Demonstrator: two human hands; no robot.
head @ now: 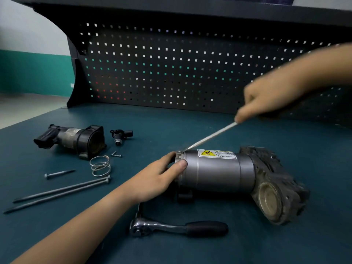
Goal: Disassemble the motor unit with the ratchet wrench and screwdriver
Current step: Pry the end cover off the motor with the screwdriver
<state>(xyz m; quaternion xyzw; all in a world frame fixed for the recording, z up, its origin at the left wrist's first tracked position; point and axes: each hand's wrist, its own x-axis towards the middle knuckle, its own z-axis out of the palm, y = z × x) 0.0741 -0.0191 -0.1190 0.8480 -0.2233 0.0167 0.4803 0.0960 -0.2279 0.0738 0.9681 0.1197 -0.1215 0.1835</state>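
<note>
1. L hand [160, 176]: fingers curled round the left end of the motor [219, 174], thumb on its gray side. It grips the end cap.
2. R hand [266, 100]: blurry, up & behind the motor. Fingers closed on the screwdriver [211, 136]. The handle is hidden in the fist, and the pointer finger lies along the top of the shaft.
3. The shaft slants down & left. Its tip touches the top of the motor, at the seam right by the L hand's fingers.
4. The motor lies on its side on the green table [190, 126]. It has a yellow sticker [217, 154] on top. Its right end is a dirty black block w/ a round hole.
5. Ratchet [171, 226] lies flat just in front of the motor, black grip to the right.
6. Left of the motor: a spring [100, 166], two long bolts [61, 191], a short bolt [59, 173] & two small screws [116, 154].
7. Further left & back from the motor: a black-and-gray part [74, 139] & a small black plug [121, 136].
8. Pegboard [171, 63] stands behind the motor.
</note>
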